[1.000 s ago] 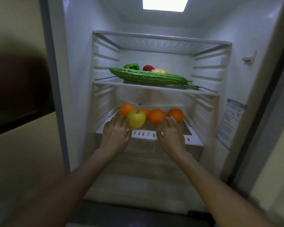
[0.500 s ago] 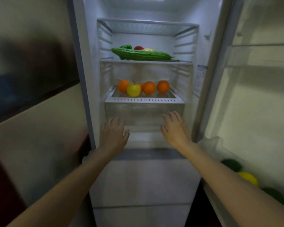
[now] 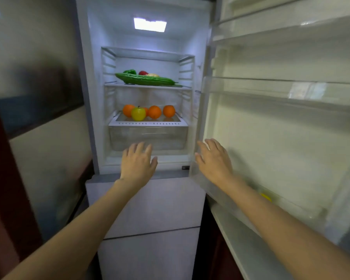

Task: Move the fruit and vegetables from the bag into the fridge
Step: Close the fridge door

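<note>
Orange fruits [image 3: 154, 112], four, flank one yellow apple [image 3: 138, 113]; both hands [image 3: 136, 166] spread wide, holding nothing.

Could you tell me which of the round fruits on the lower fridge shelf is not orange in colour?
It is the yellow-green apple, second from the left and nearest the shelf's front edge, with a dark stem on top; the oranges around it are all plain orange.

Apple [image 3: 138, 113] before oranges [image 3: 154, 112] (lower shelf)
</note>
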Motion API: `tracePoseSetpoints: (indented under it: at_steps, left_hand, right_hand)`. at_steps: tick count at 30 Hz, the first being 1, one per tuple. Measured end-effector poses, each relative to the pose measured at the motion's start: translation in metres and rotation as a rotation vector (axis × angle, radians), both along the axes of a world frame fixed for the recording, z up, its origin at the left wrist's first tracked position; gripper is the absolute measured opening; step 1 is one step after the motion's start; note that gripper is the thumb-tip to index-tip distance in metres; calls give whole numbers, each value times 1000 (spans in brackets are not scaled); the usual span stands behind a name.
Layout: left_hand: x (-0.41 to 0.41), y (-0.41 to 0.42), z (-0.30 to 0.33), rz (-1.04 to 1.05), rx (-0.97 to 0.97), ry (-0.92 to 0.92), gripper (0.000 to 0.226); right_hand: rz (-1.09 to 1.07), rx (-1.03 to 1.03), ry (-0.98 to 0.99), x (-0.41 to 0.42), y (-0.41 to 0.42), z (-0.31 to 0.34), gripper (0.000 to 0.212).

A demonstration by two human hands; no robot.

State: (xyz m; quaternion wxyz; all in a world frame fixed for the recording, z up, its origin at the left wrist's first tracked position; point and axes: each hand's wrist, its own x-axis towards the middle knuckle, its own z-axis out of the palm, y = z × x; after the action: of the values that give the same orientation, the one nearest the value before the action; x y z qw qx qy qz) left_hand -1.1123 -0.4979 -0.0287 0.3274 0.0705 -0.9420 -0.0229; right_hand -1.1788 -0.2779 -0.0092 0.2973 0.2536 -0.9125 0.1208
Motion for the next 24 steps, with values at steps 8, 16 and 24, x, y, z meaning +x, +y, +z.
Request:
tracePoseSetpoints:
  at_steps: [8,16,24]
  left_hand:
    - [48,114,-7,-2,31,-32,44]
    - [81,224,-2,-47,33,-42,45]
    - [83,291,22,-134,4,-11,47]
  right_hand:
    - [16,34,30,56,106,-1,46]
    - [13,91,168,107,203,-7,41]
    - [-82,45,320,130,284,3,47]
